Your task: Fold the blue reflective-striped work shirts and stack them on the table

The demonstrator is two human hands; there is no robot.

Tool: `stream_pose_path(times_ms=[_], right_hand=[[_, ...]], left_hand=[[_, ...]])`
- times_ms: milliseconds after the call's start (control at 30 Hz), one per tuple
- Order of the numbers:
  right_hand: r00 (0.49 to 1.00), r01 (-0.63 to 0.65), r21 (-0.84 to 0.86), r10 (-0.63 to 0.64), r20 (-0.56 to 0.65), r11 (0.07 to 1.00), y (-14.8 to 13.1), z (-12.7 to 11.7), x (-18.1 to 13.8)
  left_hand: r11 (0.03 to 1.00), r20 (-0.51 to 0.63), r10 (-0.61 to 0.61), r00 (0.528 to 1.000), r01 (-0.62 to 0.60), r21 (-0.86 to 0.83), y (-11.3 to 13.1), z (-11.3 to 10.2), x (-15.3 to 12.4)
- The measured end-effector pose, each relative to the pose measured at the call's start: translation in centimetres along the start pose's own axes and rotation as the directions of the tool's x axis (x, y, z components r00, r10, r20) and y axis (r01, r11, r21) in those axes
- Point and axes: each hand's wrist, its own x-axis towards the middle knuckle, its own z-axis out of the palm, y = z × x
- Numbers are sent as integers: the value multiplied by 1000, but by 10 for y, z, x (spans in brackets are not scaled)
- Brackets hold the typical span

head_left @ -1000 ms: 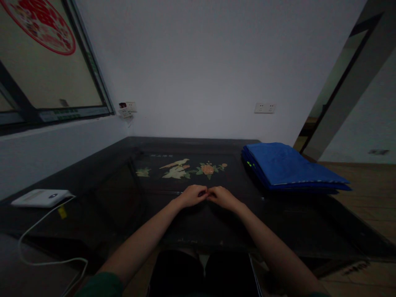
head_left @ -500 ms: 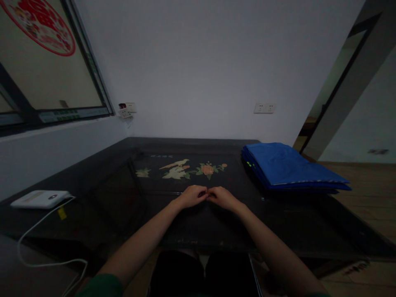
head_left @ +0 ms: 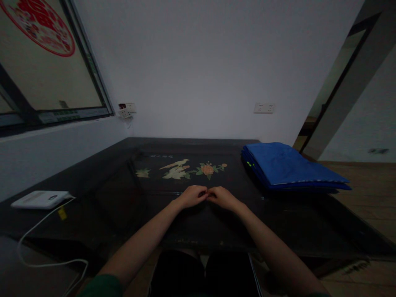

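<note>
My left hand [head_left: 192,196] and my right hand [head_left: 224,197] rest on the dark glossy table [head_left: 213,231], meeting at the fingertips in front of me. Both are closed in a loose curl, fingers together and thumbs bent toward the fingers. No object shows in either one; the undersides of the fingers are hidden. Just beyond them, a bird-and-flower picture [head_left: 176,171] decorates the tabletop. A folded stack of blue fabric [head_left: 291,165] lies to the right, apart from my right hand.
A white power bank [head_left: 40,199] sits at the table's left side, its white cable [head_left: 46,264] hanging over the front edge. Wall sockets [head_left: 264,108] are on the wall behind. At left is a window [head_left: 58,82] with a red round sticker [head_left: 40,27].
</note>
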Motion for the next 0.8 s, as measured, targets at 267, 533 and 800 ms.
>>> stream_pose_path(times_ms=[267,533,800], right_hand=[[1000,3,-7,-3,-1,1000,-1,-1,0],[1000,11,42,-11,-12,999,-1,-1,-2],[1000,-4,7,4,-3,1000,-1,-1,-1]], left_hand=[[1000,-7,9,1000,-9,-15,2,-2,0],[1000,-13,29,999,-29,-10,4,-3,-1],[1000,-6,16,1000,-16,8,4,-3,0]])
